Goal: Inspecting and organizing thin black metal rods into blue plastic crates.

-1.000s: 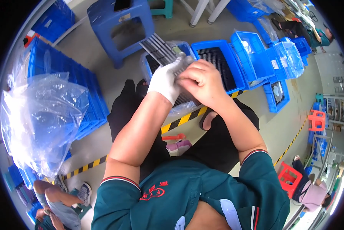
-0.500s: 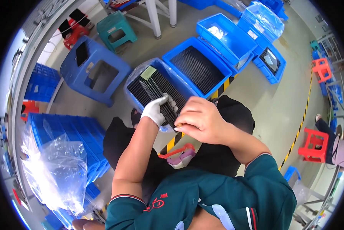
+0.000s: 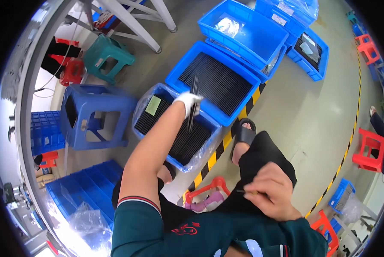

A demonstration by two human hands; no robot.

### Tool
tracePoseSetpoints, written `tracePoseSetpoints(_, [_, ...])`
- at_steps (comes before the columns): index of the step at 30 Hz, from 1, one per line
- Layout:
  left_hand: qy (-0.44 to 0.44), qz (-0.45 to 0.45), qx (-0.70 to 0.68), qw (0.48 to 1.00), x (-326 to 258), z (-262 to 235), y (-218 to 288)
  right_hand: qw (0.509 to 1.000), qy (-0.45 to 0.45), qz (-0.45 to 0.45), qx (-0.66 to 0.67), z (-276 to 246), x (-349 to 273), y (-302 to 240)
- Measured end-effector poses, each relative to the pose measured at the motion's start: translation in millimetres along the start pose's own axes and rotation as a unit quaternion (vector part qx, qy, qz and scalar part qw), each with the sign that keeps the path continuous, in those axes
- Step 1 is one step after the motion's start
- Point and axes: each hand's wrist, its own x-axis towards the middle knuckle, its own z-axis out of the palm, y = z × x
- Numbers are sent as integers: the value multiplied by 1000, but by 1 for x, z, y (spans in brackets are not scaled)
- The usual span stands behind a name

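Note:
My left hand (image 3: pixel 189 103), in a white glove, grips a bundle of thin black strips (image 3: pixel 192 122) at the meeting edges of two blue bins. The strips stand steeply and are blurred by motion. Under that arm is the plastic-lined blue bin (image 3: pixel 141 129), packed with rows of black strips (image 3: pixel 187 145) and topped with a pale green paper slip (image 3: pixel 153 106). Beyond it, a second blue bin (image 3: pixel 252 99) holds similar strips (image 3: pixel 219 83). Over my right thigh, my bare right hand (image 3: pixel 271 190) is closed round a small thin tool (image 3: pixel 252 192) with a yellowish part; most of it is hidden.
A blue stool (image 3: pixel 102 96) and a green stool (image 3: pixel 108 55) stand at the left. Stacked blue crates (image 3: pixel 247 32) are at the back, with another strip-filled bin (image 3: pixel 309 51) beside them. Yellow-black floor tape (image 3: pixel 219 150) runs past the bins. A red-framed thing (image 3: pixel 209 186) lies between my feet.
My left hand has carried the strips forward, away from my lap. My right hand has drawn back from the strips' near end to my right thigh. The view has shifted too.

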Motion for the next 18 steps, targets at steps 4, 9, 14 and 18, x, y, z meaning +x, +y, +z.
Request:
tracePoseSetpoints(4, [43, 64, 108, 991, 92, -10, 56, 999, 16, 35, 25, -17, 0, 16])
tracePoseSetpoints(9, [202, -3, 322, 925, 231, -62, 76, 995, -2, 81, 52, -27, 16, 32])
tracePoseSetpoints(14, [290, 47, 515, 805, 269, -21, 84, 983, 4, 185, -4, -35, 33, 38])
tracePoseSetpoints(18, [345, 68, 510, 785, 274, -11, 94, 983, -7, 184, -23, -37, 40, 49])
